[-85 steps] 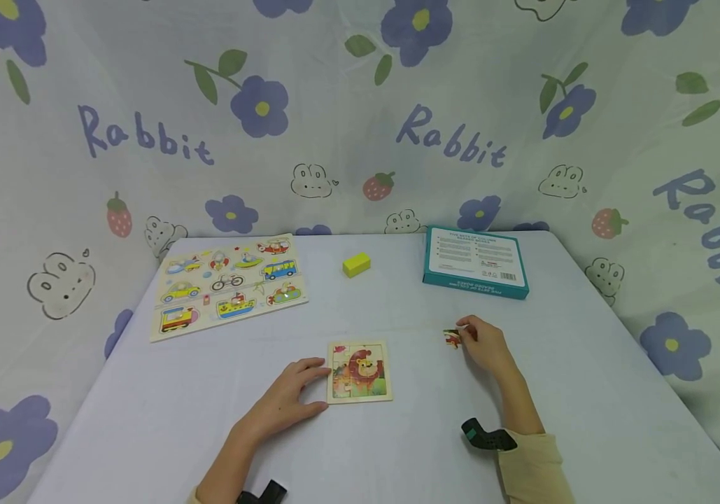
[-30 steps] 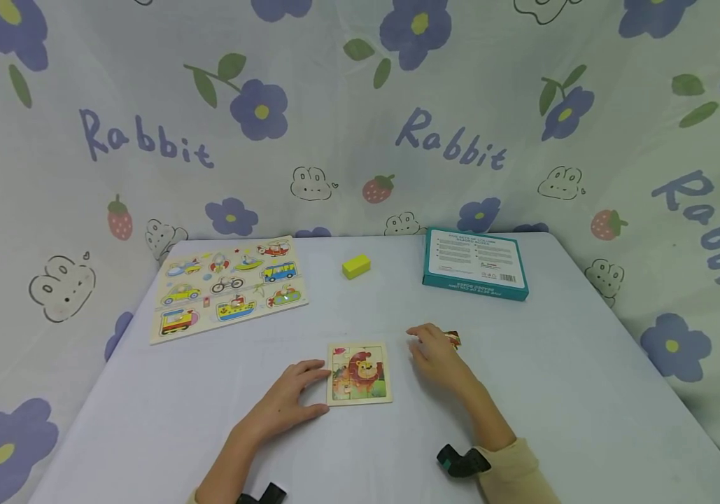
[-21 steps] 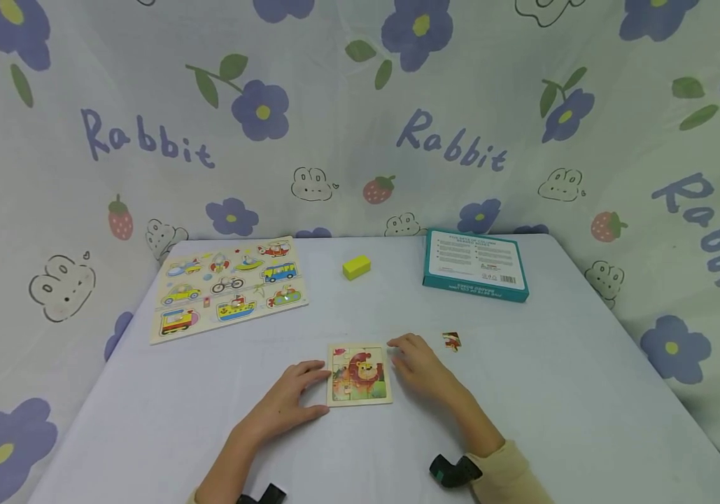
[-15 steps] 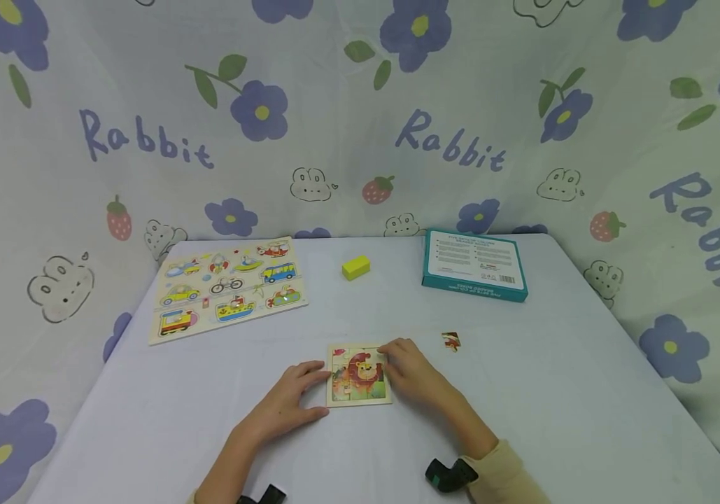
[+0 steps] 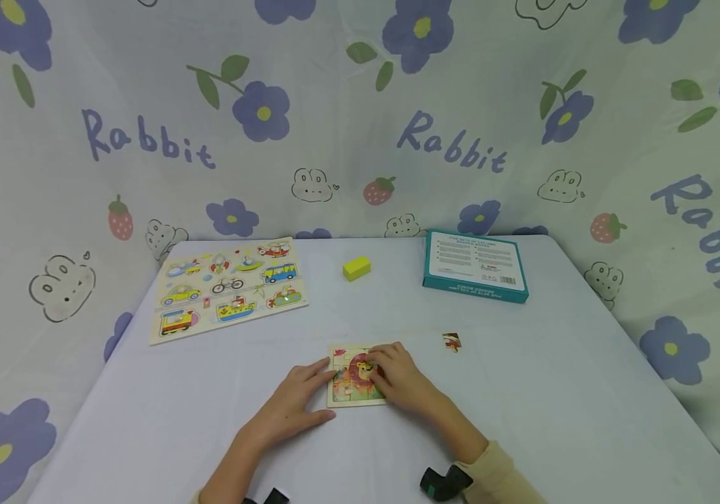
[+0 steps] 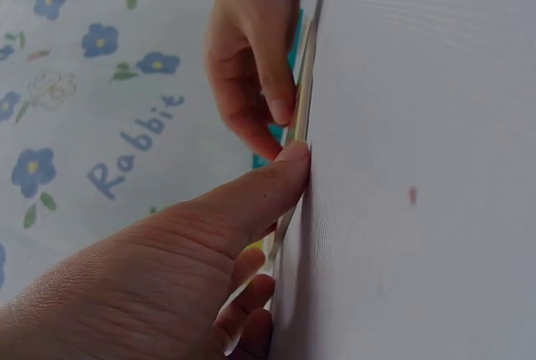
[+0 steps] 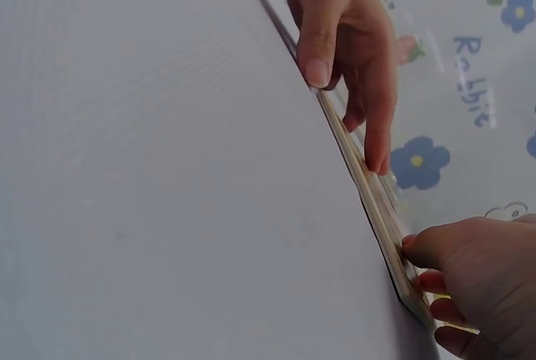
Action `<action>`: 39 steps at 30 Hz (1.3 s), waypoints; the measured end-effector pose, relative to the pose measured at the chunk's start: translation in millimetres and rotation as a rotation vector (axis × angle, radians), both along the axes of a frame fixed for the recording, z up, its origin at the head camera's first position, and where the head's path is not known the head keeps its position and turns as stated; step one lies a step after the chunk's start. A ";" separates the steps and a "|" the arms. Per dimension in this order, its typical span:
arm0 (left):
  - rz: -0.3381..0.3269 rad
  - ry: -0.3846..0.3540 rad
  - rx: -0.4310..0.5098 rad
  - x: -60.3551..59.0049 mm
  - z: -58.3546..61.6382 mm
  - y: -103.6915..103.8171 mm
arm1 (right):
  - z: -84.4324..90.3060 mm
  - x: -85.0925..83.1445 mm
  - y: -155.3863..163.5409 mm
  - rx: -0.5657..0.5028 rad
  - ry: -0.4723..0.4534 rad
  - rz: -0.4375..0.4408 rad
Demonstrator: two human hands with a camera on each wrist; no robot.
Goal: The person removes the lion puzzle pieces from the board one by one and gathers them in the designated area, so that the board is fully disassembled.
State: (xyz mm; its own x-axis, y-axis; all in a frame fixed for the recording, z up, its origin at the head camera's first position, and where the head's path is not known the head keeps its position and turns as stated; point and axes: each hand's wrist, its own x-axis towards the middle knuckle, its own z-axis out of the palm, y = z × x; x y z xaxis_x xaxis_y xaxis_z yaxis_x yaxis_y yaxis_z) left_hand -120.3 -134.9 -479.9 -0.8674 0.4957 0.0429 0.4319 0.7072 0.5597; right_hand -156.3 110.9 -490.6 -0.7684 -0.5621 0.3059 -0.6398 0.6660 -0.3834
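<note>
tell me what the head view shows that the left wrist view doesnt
Only the head view shows the lion picture on the small puzzle board, a loose puzzle piece lying apart to its right, the vehicle puzzle board, a yellow block and a teal box on the table. Only the left wrist view shows the small board edge-on, thin, with the left thumb against its edge. Both show the left hand and right hand touching that board.

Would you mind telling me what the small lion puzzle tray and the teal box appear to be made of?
The lion puzzle tray looks like thin pale wood or plywood with a matt printed face: the wrist views show a light, flat edge. The teal box looks like printed cardboard, smooth, with small text and a barcode.
</note>
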 end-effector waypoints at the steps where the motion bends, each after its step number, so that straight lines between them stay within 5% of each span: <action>1: -0.003 0.009 -0.010 0.0 -0.7 0.4 | -0.5 0.2 -1.1 -0.001 0.007 0.009; 14: -0.041 0.041 -0.042 0.6 -4.4 4.6 | -2.7 0.7 -10.4 -0.066 0.075 -0.013; 24: -0.060 0.032 -0.059 1.5 -2.2 5.4 | -3.7 4.2 -16.7 -0.108 -0.036 -0.144; 39: -0.053 0.051 -0.061 3.0 -2.0 5.3 | -2.7 2.5 -18.4 -0.175 -0.058 -0.124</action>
State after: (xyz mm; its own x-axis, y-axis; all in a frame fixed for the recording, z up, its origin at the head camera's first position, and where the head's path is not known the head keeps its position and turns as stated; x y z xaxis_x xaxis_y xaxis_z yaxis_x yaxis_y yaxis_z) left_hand -117.3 -129.5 -481.9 -0.8373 0.5440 0.0550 0.4967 0.7147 0.4924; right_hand -153.7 92.5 -493.3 -0.8474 -0.4044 0.3441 -0.5309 0.6583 -0.5336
